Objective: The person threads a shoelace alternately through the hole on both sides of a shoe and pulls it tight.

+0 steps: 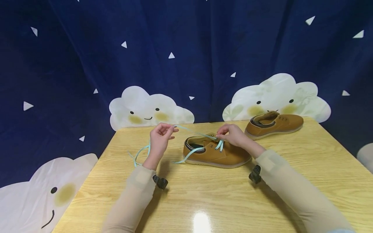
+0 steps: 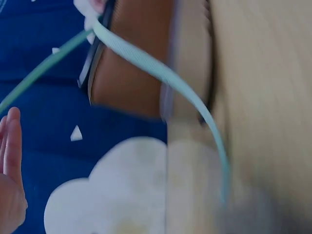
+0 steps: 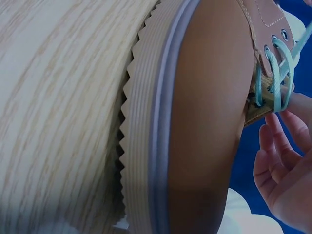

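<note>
Left hand (image 1: 158,139) pinches mint lace (image 2: 163,72), drawn straight from brown shoe (image 1: 221,157); right hand (image 1: 234,136) at lace loops (image 3: 276,80), cannot tell if gripping; second shoe (image 1: 287,122) behind, to the right

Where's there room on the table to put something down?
There's bare table in front of the laced shoe, between left sleeve and right sleeve. More lies beyond the right sleeve, before the other shoe. It's crowded around the laced shoe: left hand, right hand, lace.
</note>
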